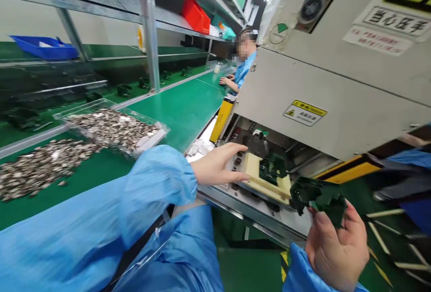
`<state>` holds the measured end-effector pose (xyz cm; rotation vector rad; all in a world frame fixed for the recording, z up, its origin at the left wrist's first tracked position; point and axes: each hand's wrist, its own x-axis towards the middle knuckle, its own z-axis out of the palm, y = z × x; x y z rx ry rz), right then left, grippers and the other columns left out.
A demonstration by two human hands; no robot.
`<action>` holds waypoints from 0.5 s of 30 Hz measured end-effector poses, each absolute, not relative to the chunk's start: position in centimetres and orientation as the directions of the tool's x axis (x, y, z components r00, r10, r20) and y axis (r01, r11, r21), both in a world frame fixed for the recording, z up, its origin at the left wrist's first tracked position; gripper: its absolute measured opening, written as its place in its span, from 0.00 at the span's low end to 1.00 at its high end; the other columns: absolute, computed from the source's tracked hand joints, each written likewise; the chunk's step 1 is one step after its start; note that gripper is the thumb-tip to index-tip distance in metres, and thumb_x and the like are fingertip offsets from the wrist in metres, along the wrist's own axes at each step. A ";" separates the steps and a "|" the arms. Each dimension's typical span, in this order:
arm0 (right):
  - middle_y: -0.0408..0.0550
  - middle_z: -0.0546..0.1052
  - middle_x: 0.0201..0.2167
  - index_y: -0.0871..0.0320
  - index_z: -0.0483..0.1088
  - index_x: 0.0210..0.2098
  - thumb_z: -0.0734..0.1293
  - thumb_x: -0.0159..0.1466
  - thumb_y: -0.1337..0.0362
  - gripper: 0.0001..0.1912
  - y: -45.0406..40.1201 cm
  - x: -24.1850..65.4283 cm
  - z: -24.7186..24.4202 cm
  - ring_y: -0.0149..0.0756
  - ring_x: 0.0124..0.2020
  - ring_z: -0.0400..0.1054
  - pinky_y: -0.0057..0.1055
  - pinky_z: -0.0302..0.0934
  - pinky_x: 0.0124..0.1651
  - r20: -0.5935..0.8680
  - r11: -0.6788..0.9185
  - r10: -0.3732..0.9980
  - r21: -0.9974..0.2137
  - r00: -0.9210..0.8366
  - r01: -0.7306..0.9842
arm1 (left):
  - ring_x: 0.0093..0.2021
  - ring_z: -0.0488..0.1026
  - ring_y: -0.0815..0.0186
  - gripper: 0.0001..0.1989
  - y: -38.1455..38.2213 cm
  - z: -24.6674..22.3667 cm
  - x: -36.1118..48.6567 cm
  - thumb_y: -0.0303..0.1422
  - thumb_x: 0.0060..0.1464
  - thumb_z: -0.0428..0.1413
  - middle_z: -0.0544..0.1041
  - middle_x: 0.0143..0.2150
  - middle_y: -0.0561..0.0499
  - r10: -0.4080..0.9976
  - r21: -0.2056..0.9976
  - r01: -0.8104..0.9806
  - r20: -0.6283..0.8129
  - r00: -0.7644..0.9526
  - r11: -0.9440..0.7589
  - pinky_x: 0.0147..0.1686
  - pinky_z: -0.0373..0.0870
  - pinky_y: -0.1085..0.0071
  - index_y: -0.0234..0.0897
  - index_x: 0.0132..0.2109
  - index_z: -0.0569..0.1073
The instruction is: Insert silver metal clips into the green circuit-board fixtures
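Observation:
My left hand (pixel 220 165) reaches in at the left edge of a cream-coloured fixture (pixel 252 170), thumb and fingers apart with nothing between them. A dark green moulded part (pixel 273 168) sits in that fixture under the grey machine (pixel 323 99). At the lower right, my right hand (pixel 340 242) grips a second dark green part (pixel 318 197) between thumb and fingers, held just off the right end of the fixture.
To the left, a clear tray (pixel 114 126) full of small metal pieces stands beside a loose pile (pixel 43 166) on the green bench (pixel 185 103). Yellow guards (pixel 222 119) flank the machine opening. Farther back a person in blue (pixel 245 67) works. Bins (pixel 195 15) rest on the shelf.

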<state>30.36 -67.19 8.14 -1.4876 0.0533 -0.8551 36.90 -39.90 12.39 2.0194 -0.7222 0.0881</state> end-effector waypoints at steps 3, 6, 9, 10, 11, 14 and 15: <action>0.53 0.69 0.58 0.54 0.66 0.55 0.76 0.51 0.56 0.34 -70.4 30.7 8.2 0.54 0.58 0.65 0.62 0.52 0.64 0.363 -0.121 -0.583 -0.924 0.727 0.364 | 0.67 0.57 0.46 0.48 -45.4 13.0 40.0 0.46 0.47 0.64 0.58 0.68 0.30 -0.520 0.744 -0.539 0.304 0.798 -0.394 0.66 0.56 0.53 0.24 0.67 0.54; 0.56 0.71 0.55 0.56 0.66 0.54 0.77 0.50 0.54 0.35 -71.9 31.2 8.0 0.54 0.54 0.69 0.62 0.54 0.62 0.344 -0.135 -0.557 -0.936 0.756 0.326 | 0.65 0.61 0.44 0.45 -49.0 13.0 41.5 0.45 0.48 0.63 0.63 0.65 0.31 -0.532 0.796 -0.469 0.225 0.816 -0.382 0.62 0.60 0.49 0.27 0.67 0.56; 0.57 0.72 0.55 0.55 0.65 0.54 0.77 0.50 0.54 0.35 -72.0 32.7 8.4 0.53 0.55 0.68 0.57 0.56 0.62 0.401 -0.236 -0.425 -0.914 0.811 0.329 | 0.59 0.68 0.47 0.39 -49.0 12.8 41.7 0.42 0.46 0.65 0.71 0.59 0.34 -0.427 0.898 -0.361 0.232 0.874 -0.250 0.57 0.67 0.52 0.31 0.62 0.63; 0.57 0.72 0.54 0.56 0.65 0.55 0.76 0.51 0.54 0.35 -71.8 33.4 8.7 0.52 0.56 0.68 0.55 0.58 0.62 0.423 -0.276 -0.354 -0.900 0.834 0.338 | 0.57 0.71 0.49 0.39 -48.2 12.7 41.5 0.40 0.44 0.67 0.73 0.56 0.35 -0.391 0.930 -0.328 0.243 0.888 -0.167 0.56 0.68 0.54 0.31 0.61 0.64; 0.57 0.73 0.54 0.56 0.65 0.55 0.76 0.51 0.53 0.35 -71.6 34.3 9.0 0.51 0.56 0.68 0.52 0.59 0.61 0.439 -0.318 -0.273 -0.881 0.856 0.350 | 0.55 0.72 0.52 0.39 -46.9 12.6 41.1 0.38 0.43 0.67 0.75 0.54 0.37 -0.367 0.952 -0.295 0.245 0.897 -0.084 0.56 0.69 0.57 0.31 0.60 0.64; 0.55 0.74 0.51 0.55 0.65 0.54 0.75 0.53 0.52 0.33 -70.8 37.0 10.1 0.48 0.54 0.69 0.47 0.63 0.59 0.420 -0.454 -0.021 -0.812 0.907 0.366 | 0.47 0.75 0.60 0.34 -41.1 12.5 38.7 0.33 0.41 0.68 0.77 0.45 0.44 -0.399 0.982 -0.187 0.164 0.902 -0.020 0.52 0.71 0.60 0.32 0.55 0.67; 0.55 0.75 0.51 0.55 0.66 0.54 0.75 0.53 0.51 0.33 -70.5 37.8 10.5 0.48 0.54 0.69 0.46 0.63 0.59 0.387 -0.489 0.061 -0.792 0.920 0.365 | 0.44 0.75 0.61 0.31 -39.0 12.4 37.6 0.33 0.40 0.68 0.77 0.42 0.46 -0.423 0.985 -0.156 0.108 0.900 -0.080 0.51 0.72 0.60 0.33 0.52 0.68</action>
